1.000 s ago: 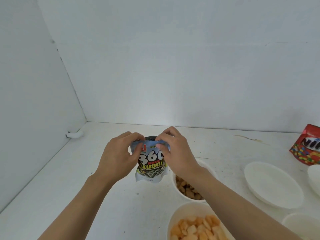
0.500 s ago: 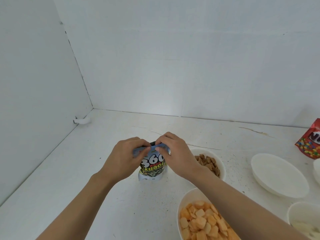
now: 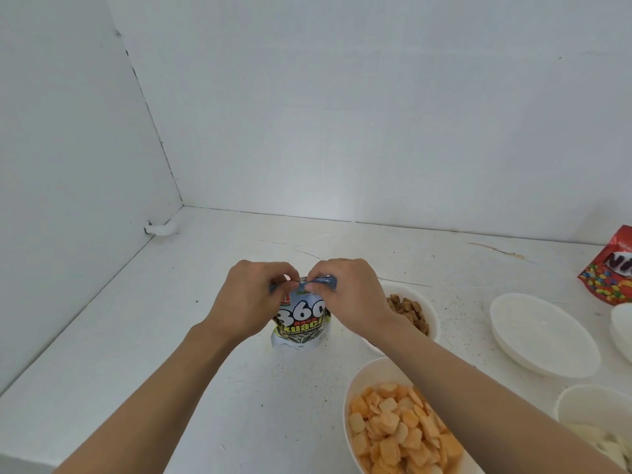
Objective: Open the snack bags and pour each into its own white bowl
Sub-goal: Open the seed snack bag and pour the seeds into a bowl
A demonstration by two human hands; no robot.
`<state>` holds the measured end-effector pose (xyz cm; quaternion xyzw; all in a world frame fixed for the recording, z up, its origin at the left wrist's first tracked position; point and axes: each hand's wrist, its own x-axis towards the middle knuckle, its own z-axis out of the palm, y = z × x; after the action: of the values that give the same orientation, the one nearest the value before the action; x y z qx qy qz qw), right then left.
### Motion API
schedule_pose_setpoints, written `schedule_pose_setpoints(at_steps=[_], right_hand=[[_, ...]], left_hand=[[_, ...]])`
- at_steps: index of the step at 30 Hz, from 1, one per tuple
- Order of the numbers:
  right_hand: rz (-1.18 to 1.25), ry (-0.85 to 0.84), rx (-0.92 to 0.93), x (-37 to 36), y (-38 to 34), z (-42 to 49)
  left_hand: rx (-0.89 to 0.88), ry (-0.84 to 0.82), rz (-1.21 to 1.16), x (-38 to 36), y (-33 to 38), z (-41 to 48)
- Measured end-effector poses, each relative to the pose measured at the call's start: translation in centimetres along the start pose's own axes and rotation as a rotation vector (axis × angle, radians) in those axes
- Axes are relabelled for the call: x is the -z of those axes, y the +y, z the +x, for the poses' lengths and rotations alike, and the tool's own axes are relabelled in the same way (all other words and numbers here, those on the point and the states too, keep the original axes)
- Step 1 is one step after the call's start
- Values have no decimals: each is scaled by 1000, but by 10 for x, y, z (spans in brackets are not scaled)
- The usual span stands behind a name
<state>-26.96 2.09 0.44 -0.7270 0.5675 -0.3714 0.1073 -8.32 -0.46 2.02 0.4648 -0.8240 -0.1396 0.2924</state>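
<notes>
Nearest, a bowl of orange crackers (image 3: 366,378) is seen filled, with a bowl of pale pieces (image 3: 595,401) at the right edge. Further in, an empty white bowl (image 3: 547,340) is waiting (the likely home for the seeds, it is judged). At centre the seed bag (image 3: 301,323) is stood upright on the desk (image 3: 154,354), its top strip pinched from both sides. The left hand (image 3: 248,302) and right hand (image 3: 355,299) are curled over it, fingers (image 3: 316,286) pressed together on the blue seal. Whether the seal is torn yet cannot be told.

Here is the danger. If the strip is yanked too hard, the bag may be split wide and seeds scattered over the desk, or flung into the bowl of brown pieces (image 3: 434,316) just beside the right wrist. One slipped pinch, and the bag could be knocked over. The empty bowl is well apart, so an opened bag must be carried past the brown bowl without being tipped. Farthest right, a red candy bag (image 3: 605,271) is parked; whether it is opened cannot be told.
</notes>
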Motion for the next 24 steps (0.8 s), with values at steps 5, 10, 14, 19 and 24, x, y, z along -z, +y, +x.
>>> schedule_pose_setpoints(at_steps=[5,10,14,19,24], right_hand=[[49,-10,-88,0,-2,0],[128,-67,-133,1,2,2],[328,-44,-256,4,10,1],[365,-8,-325,2,18,3],[567,1,-493,-5,17,3]], left_hand=[[34,-36,-77,-1,0,1],[23,-139,-55,5,-8,5],[123,-179,-148,5,-21,7],[273,-201,-348,3,-32,2],[428,-317,-606,6,-38,1]])
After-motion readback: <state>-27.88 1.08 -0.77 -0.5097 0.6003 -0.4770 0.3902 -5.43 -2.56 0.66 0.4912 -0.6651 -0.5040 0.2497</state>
